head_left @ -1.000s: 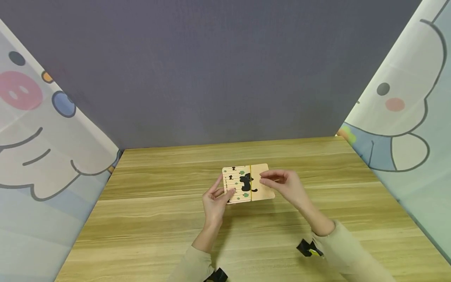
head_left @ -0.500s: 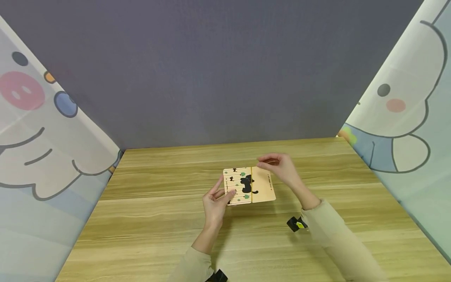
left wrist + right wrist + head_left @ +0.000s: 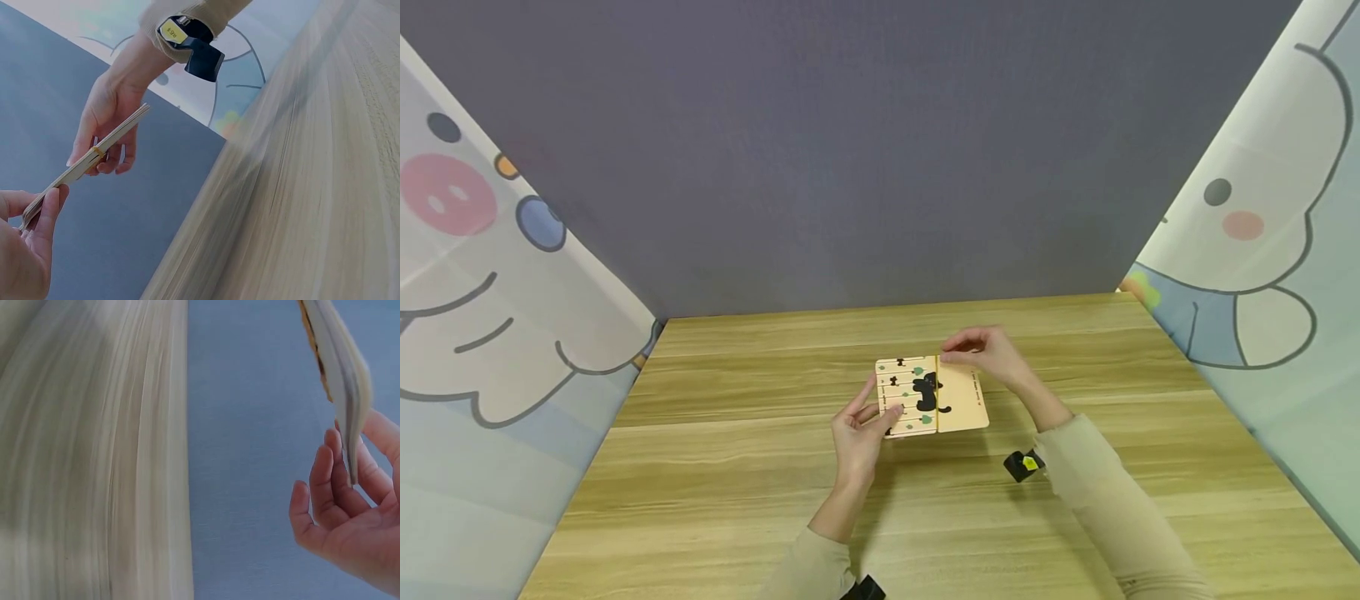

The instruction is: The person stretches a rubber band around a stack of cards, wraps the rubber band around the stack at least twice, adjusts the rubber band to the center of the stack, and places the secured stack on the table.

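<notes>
A small cream notebook (image 3: 910, 418) with a black cat on its cover is raised over the table, tilted toward the head camera. My left hand (image 3: 855, 437) grips its left end, thumb on the cover and fingers behind. The left wrist view shows the notebook (image 3: 119, 132) edge-on. Around its middle runs a yellow elastic band (image 3: 937, 408). My right hand (image 3: 988, 354) is at the notebook's upper edge, thumb and forefinger pinching where the band crosses it. From below, the right wrist view shows my right hand (image 3: 350, 519) with its other fingers loosely bent.
The wooden table (image 3: 715, 467) spreads beneath both hands and meets a grey wall (image 3: 880, 167) at the back. Cartoon-printed curtains (image 3: 1247, 250) flank it on both sides. A small dark wrist camera (image 3: 1018, 467) hangs below my right sleeve.
My right hand has moved up and left from the cover's right part to the band at the upper edge. My left hand and the notebook have barely moved.
</notes>
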A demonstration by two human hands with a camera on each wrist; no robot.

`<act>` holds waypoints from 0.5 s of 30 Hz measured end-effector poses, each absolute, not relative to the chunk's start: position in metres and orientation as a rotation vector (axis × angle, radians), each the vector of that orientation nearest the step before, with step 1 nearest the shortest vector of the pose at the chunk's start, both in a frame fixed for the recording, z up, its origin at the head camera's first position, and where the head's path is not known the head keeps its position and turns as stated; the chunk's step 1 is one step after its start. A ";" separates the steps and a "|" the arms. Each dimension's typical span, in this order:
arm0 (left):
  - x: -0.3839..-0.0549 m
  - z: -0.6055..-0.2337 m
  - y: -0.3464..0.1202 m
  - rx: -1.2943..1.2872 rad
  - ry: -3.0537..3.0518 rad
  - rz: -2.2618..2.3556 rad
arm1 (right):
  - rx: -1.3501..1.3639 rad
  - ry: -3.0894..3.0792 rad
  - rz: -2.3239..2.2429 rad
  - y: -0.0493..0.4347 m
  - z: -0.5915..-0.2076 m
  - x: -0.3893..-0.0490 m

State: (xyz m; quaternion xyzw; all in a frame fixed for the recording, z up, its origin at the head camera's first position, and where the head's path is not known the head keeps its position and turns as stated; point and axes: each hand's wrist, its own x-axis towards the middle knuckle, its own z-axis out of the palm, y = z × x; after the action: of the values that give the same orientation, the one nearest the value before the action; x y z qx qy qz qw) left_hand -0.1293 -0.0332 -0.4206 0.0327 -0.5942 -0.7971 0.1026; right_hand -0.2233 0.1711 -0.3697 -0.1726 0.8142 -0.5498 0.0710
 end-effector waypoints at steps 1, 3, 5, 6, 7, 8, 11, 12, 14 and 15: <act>-0.129 -0.421 -0.033 0.097 -1.757 -2.349 | -0.529 2.424 -1.666 0.171 -0.371 -0.224; -0.130 -0.421 -0.033 0.103 -1.761 -2.346 | -0.543 2.386 -1.684 0.172 -0.373 -0.225; -0.129 -0.420 -0.032 0.104 -1.761 -2.349 | -0.550 2.361 -1.690 0.171 -0.374 -0.225; -0.129 -0.420 -0.032 0.105 -1.760 -2.352 | -0.554 2.355 -1.693 0.171 -0.375 -0.226; -0.129 -0.420 -0.032 0.103 -1.759 -2.354 | -0.553 2.355 -1.693 0.170 -0.376 -0.226; -0.129 -0.420 -0.032 0.099 -1.757 -2.356 | -0.546 2.355 -1.694 0.170 -0.377 -0.226; -0.129 -0.419 -0.031 0.083 -1.747 -2.359 | -0.524 2.359 -1.700 0.168 -0.379 -0.226; -0.129 -0.419 -0.031 0.077 -1.745 -2.358 | -0.516 2.361 -1.703 0.168 -0.380 -0.225; -0.129 -0.419 -0.030 0.067 -1.737 -2.358 | -0.482 2.356 -1.713 0.167 -0.381 -0.225; -0.128 -0.419 -0.030 0.059 -1.738 -2.363 | -0.477 2.354 -1.708 0.166 -0.382 -0.225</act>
State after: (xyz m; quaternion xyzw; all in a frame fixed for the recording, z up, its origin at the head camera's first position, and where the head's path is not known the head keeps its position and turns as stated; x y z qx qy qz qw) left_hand -0.1282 -0.0297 -0.4189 0.0201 -0.5892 -0.8010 0.1039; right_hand -0.2250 0.1659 -0.3819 -0.1612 0.7948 -0.5769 0.0971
